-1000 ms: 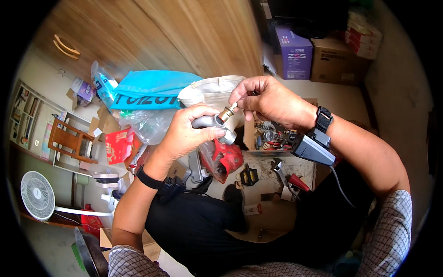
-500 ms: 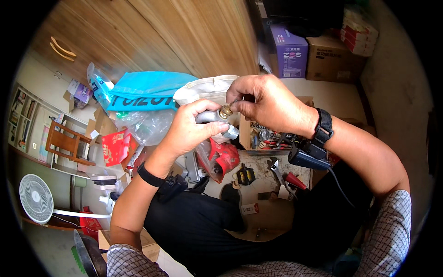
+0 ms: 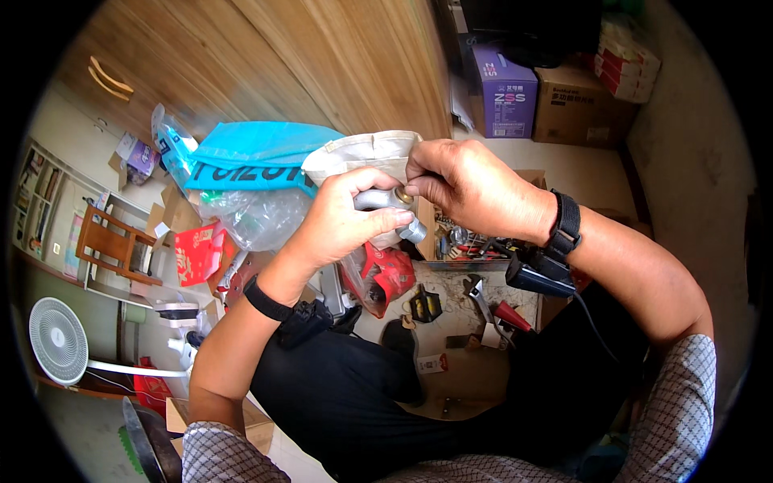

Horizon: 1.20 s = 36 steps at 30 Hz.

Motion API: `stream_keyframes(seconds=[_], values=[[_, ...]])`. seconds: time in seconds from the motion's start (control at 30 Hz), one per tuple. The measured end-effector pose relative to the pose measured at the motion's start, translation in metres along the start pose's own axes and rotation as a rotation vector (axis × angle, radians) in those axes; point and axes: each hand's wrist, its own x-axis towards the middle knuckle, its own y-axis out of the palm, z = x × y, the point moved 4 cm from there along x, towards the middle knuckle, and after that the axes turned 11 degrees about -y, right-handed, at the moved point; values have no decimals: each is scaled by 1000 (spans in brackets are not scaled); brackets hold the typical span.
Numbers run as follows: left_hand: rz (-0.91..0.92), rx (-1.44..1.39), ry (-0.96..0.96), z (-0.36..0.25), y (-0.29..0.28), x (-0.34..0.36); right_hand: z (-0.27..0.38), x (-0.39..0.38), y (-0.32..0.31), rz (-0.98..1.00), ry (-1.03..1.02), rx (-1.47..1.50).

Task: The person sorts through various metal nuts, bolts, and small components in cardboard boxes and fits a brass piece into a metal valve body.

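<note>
My left hand [image 3: 338, 219] is closed around a grey metal tap [image 3: 374, 199], thumb below and fingers above. A hexagonal silver end [image 3: 414, 232] of the tap sticks out past the thumb, angled down to the right. At the tap's opening shows a brass valve core [image 3: 404, 195], mostly sunk into the body. My right hand [image 3: 479, 193] pinches at this core with thumb and forefinger; its curled fingers hide the stem. Behind both hands stands an off-white cloth bag [image 3: 362, 153].
An open box of tools [image 3: 467, 264] lies beyond my right wrist. On the floor are an adjustable wrench [image 3: 480, 299], a red cone-shaped thing [image 3: 513, 316] and a black-and-yellow item [image 3: 425, 304]. Blue bag [image 3: 258, 153], clear plastic [image 3: 254, 217] and red bag [image 3: 389, 278] sit nearby.
The brass valve core, earlier standing out of the tap, now sits deeper in its opening. My right hand has shifted slightly right and down; the tap has turned a little.
</note>
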Motion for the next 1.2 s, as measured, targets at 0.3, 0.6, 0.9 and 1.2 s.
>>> stream_keyframes(seconds=[0.3,0.6,0.9,1.2], values=[[32,-50,-58,-4,4,2,-5,-3,0,44,-2,66],[187,-303,-173,11,9,4,1,-3,-6,52,-154,-4],[205,-336,-148,11,10,4,-2,-3,-4,81,-117,-1],[216,-270,-168,14,12,5,-4,-5,-1,203,-7,-66]])
